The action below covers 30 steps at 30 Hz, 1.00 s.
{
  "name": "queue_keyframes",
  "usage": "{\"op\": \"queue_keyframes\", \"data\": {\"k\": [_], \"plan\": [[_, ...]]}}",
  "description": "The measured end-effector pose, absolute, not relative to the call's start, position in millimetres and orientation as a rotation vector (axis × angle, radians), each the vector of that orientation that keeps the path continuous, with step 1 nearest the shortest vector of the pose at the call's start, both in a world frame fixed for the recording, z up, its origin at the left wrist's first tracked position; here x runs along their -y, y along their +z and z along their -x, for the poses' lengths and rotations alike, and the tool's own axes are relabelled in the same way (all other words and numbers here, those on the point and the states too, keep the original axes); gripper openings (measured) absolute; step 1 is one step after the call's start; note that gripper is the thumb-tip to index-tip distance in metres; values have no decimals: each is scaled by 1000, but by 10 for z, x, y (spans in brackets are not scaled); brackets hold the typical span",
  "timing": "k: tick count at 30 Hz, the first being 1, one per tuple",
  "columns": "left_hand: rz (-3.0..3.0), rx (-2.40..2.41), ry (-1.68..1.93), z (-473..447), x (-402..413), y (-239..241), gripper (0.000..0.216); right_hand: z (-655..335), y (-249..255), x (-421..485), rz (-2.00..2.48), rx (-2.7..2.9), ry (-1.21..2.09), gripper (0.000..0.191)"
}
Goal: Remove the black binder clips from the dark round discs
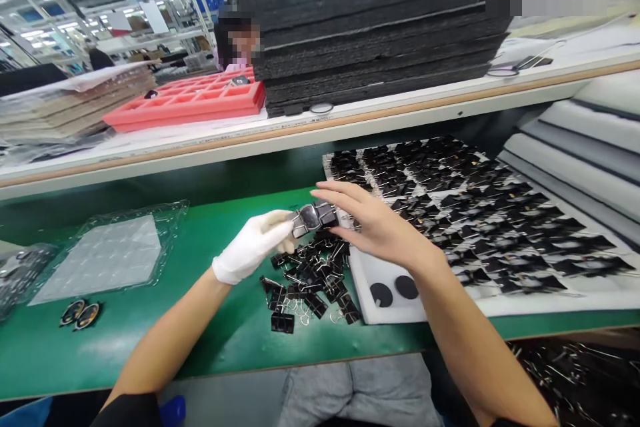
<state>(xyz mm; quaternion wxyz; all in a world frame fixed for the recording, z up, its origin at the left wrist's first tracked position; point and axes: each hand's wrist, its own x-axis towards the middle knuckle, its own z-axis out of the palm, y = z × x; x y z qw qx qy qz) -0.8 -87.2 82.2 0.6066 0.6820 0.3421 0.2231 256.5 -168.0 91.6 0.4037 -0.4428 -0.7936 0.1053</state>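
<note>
My left hand [253,245], in a white glove, pinches a small round dark-faced piece [310,217] by its left side. A black binder clip [328,215] sits at the piece's right side. My bare right hand [373,220] is around that clip with thumb and fingers spread apart; I see no firm grip. Below both hands lies a loose heap of black binder clips [310,280] with silver wire handles. To the right, a white foam tray [367,307] bears rows of clipped pieces [465,207], and two black discs [383,294] rest in its near-left hollows.
At left on the green table [210,340] are two round pieces [87,315] and a clear plastic tray [115,250]. A shelf edge [225,140] crosses behind, carrying a red foam tray [185,103] and stacked black foam [375,33]. White foam sheets [590,147] stand right. Other people are beyond.
</note>
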Motion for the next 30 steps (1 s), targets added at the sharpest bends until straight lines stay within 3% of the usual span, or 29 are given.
{"op": "queue_keyframes", "data": {"k": [3, 8, 11, 16, 26, 30], "plan": [[-1804, -859, 474, -98, 1041, 873, 47, -2666, 700, 2216, 1359, 1714, -95, 58], [-2403, -912, 467, -558, 1362, 770, 30, -2655, 101, 2913, 1777, 1164, -595, 20], [-2803, -828, 419, -871, 1453, 618, 27, -2569, -142, 3049, 1985, 1241, -544, 12], [-3102, -765, 278, -1126, 1488, 457, 27, -2495, -302, 3033, 2082, 1268, -441, 23], [-3181, -877, -47, -1380, 1530, 453, 27, -2486, -349, 3055, 2191, 1315, -383, 28], [-3181, -833, -16, -1479, 1512, 459, 28, -2574, -340, 3112, 2186, 1380, -359, 25]]}}
